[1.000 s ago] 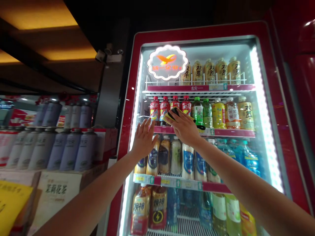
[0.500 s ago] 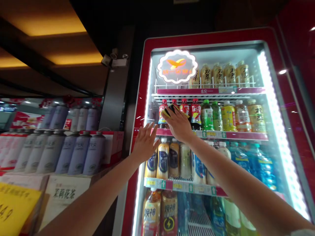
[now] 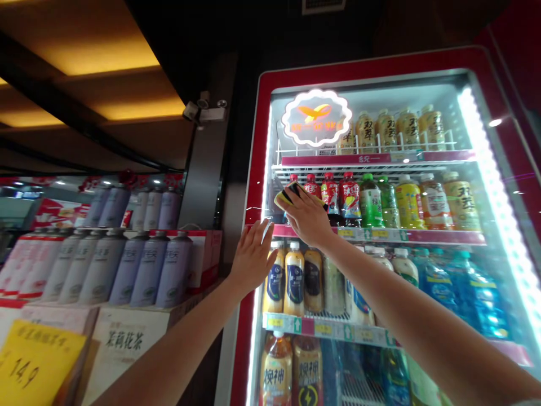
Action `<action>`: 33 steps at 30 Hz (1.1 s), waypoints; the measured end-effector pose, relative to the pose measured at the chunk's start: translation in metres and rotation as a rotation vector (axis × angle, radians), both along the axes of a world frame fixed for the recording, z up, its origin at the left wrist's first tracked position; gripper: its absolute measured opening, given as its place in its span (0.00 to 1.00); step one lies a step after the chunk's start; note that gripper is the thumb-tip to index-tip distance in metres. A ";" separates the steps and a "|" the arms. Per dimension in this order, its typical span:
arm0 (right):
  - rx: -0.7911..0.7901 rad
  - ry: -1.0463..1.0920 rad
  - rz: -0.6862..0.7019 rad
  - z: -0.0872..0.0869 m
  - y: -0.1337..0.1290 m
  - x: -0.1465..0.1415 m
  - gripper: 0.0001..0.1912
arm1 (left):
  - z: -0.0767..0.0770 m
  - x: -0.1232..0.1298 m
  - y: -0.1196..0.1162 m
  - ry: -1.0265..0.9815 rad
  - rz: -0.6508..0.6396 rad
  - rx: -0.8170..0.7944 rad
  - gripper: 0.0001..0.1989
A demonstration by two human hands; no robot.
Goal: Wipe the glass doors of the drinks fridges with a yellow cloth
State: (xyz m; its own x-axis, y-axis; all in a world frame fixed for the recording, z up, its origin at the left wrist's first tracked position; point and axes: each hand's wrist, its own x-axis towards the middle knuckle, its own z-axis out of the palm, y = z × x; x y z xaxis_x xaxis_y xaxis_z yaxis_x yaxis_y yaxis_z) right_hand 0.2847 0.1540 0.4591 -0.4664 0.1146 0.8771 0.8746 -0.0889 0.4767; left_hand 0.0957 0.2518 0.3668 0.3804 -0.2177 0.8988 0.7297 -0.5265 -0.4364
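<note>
While the left hand spreads empty near the red frame, the right hand, nearly flat, holds a yellow-and-black cloth against the cooler glass, apparently wiping; the next stroke needs even pressure.

Two bare arms reach up toward a brightly lit, red-framed drinks cooler. The right hand holds a yellow-and-black cloth under its fingers, in front of a row of red-capped bottles. Lower and to the left, the left hand is raised with nothing in it, near the cooler's left edge; whether it touches the glass is unclear. A glowing scalloped sign shines above. At far left stand rows of lavender and grey bottles, with a yellow price card reading 14.9 below.
</note>
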 end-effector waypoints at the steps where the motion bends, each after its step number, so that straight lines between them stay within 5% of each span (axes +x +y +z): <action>1: -0.021 -0.025 0.007 -0.005 -0.004 0.005 0.23 | -0.002 -0.001 0.000 -0.009 -0.010 0.003 0.31; 5: 0.029 0.068 0.020 0.008 -0.007 0.017 0.25 | -0.010 -0.007 0.002 -0.032 -0.022 0.007 0.31; 9: 0.109 0.189 0.012 0.032 0.013 -0.014 0.25 | -0.014 -0.010 0.001 -0.088 0.000 -0.010 0.31; 12: 0.065 0.098 0.015 0.020 0.023 -0.035 0.24 | -0.014 -0.009 -0.003 -0.112 -0.001 -0.026 0.30; 16: -0.036 -0.022 0.034 -0.005 0.018 -0.028 0.25 | -0.014 -0.008 -0.009 -0.149 0.005 -0.034 0.31; 24: 0.001 0.099 0.123 0.036 0.030 -0.034 0.26 | -0.020 -0.008 -0.016 -0.184 0.047 -0.040 0.33; 30: -0.161 -0.086 0.111 -0.002 0.027 -0.047 0.26 | -0.031 -0.012 -0.018 -0.203 0.055 -0.061 0.33; 33: -0.161 -0.106 0.104 0.008 0.027 -0.046 0.26 | -0.034 -0.013 -0.017 -0.207 0.046 -0.080 0.35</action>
State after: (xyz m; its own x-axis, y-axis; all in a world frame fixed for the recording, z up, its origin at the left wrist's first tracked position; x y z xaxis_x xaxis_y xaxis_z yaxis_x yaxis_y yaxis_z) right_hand 0.2383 0.1811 0.4667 -0.5714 0.1955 0.7970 0.8195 0.0842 0.5669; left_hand 0.0826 0.2346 0.3330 0.1945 -0.1289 0.9724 0.8235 -0.5172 -0.2332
